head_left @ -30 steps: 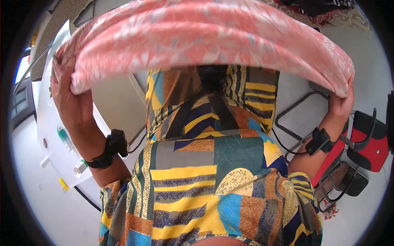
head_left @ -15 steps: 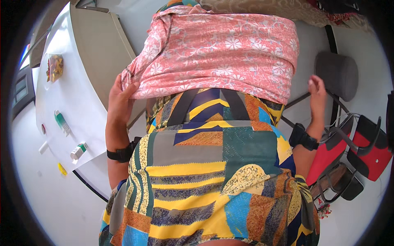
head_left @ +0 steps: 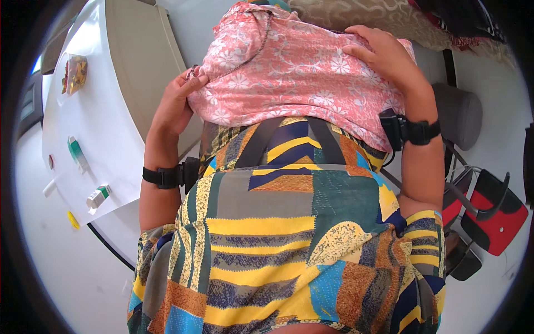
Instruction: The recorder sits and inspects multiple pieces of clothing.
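A pink garment (head_left: 300, 78) with white flowers and a dark stitched seam is spread across my lap. My left hand (head_left: 179, 103) pinches its left edge between thumb and fingers, near the seam. On the cloth's upper right part lies my right hand (head_left: 386, 58), its thumb and fingers apart and resting on the fabric. The garment's far end bunches up slightly at the top left. Below it shows my patchwork-patterned dress (head_left: 256, 195) with dark straps.
To the left stands a white table (head_left: 105, 119) holding a bag of snacks (head_left: 75, 75), a green-capped bottle (head_left: 77, 151) and a small white-green box (head_left: 98, 196). Red-and-black chairs (head_left: 492, 214) and a grey stool (head_left: 457, 116) are at the right. Patterned fabric (head_left: 356, 14) lies at the far side.
My right hand has come from beside the garment onto its upper right part. My left hand, still pinching the edge, has moved up and slightly right, shifting the cloth.
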A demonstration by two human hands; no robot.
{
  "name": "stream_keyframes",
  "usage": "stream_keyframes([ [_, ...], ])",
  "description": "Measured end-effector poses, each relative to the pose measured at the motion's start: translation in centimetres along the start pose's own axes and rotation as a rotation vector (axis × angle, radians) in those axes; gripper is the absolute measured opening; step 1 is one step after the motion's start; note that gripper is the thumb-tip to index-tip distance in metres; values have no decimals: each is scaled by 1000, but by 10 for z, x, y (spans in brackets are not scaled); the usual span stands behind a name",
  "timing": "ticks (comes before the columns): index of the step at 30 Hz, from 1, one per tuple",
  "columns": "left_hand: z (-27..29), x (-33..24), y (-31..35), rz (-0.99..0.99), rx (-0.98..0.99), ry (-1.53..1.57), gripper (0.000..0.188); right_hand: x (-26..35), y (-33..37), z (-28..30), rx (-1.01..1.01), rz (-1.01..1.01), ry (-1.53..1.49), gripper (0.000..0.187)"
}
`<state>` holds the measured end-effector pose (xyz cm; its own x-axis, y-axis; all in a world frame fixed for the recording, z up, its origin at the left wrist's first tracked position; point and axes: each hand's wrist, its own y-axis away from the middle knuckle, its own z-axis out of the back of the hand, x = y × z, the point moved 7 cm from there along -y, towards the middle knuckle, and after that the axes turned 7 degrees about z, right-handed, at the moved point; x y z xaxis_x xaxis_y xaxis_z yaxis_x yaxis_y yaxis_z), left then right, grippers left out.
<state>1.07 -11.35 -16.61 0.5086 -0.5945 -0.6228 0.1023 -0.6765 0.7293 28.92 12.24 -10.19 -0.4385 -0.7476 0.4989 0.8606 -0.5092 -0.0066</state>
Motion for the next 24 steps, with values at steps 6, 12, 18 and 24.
stream_keyframes([
  [6, -10, -19, 2, -117, 28, 129, 46, 1, -33, -31, 297, -26, -393, 27],
  [12, -25, -51, 11, -331, 67, 293, 71, 5, -45, -20, 157, -51, -695, 18],
  [18, -41, -90, 26, -560, 104, 162, 74, -13, -37, -12, -40, -224, -1259, 18],
  [24, -21, -45, 0, -283, -20, 147, 73, 4, -43, -48, 260, -135, -755, 29],
])
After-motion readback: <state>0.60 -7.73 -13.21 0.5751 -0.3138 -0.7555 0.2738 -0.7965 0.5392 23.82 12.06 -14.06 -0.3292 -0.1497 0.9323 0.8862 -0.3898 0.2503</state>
